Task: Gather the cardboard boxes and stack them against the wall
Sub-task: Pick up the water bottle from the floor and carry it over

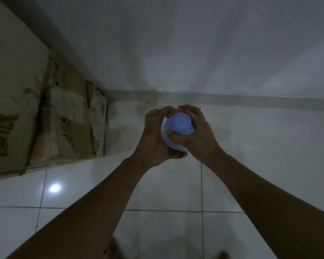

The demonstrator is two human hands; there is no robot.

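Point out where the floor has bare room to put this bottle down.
Bare floor runs right of the right hand, along the foot of the wall. A narrower strip lies between the boxes and the left hand. Both hands grip the bottle. More bare tile lies in front of the boxes. Crowded: the left, where boxes stand against the wall.
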